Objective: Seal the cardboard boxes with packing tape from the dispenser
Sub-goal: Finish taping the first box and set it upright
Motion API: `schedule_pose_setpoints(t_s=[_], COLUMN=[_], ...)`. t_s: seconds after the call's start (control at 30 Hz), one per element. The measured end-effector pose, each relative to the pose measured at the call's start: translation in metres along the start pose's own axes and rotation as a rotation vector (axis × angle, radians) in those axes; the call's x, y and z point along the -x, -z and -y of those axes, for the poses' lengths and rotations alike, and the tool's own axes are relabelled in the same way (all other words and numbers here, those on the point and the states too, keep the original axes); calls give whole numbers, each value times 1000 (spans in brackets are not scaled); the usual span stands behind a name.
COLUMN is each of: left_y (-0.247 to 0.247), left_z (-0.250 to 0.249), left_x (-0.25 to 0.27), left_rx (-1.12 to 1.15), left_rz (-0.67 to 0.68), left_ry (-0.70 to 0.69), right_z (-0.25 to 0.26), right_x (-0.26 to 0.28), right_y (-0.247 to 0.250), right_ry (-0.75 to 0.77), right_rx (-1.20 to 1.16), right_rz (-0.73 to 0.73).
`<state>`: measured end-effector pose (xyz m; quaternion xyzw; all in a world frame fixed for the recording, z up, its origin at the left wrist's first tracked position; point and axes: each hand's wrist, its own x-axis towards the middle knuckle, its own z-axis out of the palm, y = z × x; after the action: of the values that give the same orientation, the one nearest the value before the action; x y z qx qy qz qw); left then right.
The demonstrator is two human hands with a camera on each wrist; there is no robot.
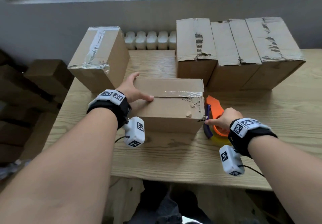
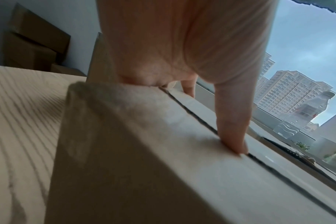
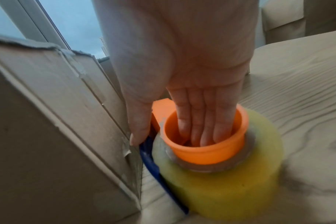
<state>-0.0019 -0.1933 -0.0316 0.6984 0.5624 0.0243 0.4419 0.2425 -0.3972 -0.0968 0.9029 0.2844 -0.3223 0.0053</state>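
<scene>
Head view, entry one: cardboard box (image 1: 169, 105), lying at the centre of the wooden table (image 1: 174, 157), flaps closed, a strip of clear tape (image 1: 183, 93) running along its top seam from about mid-length to the 3 o'clock end. Corner at 4 o'clock torn and scuffed. Judged light and fairly stiff at the edges but soft over the seam, so it is best steadied by flat pressure on the flaps either side of the seam, not by squeezing the walls. Left hand (image 1: 133, 88) lies at the box's 9 o'clock end, fingers straight and spread, thumb pressing the top near the seam; the left wrist view confirms a flat press, no curl. Entry two: tape dispenser (image 1: 216, 117), orange with a blue blade guard, carrying a yellowish roll, standing on the table just beside the box's 3 o'clock side. Right hand (image 1: 224, 118) has its four fingers (image 3: 201, 121) pushed down inside the orange hub and the thumb hooked on the blue guard, so its grip is closed round the dispenser. Plastic body judged rigid and light; the hub is the sound place to hold, the cutting edge to be avoided. Entry three: one taped box (image 1: 97, 56) at 11 o'clock; three untaped boxes (image 1: 238, 49) with ragged seams at 1 o'clock.
</scene>
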Motion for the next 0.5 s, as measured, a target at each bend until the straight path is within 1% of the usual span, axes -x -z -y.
schedule_pose_setpoints(t_s=[0.17, 0.37, 0.5], left_y=[-1, -1, 0], left_z=[-3, -3, -5], left_x=[2, 5, 9], left_rx=[-11, 5, -18], left_rz=[9, 12, -4], left_ry=[4, 4, -6], right_z=[6, 11, 11], right_x=[2, 4, 10], right_y=[-4, -8, -1], right_ry=[13, 33, 52], right_rx=[-17, 5, 49], right_rz=[66, 67, 26])
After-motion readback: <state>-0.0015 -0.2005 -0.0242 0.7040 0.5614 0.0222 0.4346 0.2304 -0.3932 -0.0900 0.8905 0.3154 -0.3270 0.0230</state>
